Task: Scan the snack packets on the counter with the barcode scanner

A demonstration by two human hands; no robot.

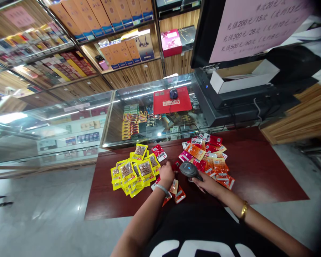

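right end of the table (267, 167): broad and bare, a hand could sweep in easily from that side.
near left corner: bare too, in front of the yellow packets (133, 171).
between the hands: tight, with the left hand (166, 175) on one side, the scanner (188, 168) and right hand (207, 184) on the other.
beyond the scanner: blocked by a heap of red and orange packets (211, 157).
far edge: the glass case (115, 125) runs along it.
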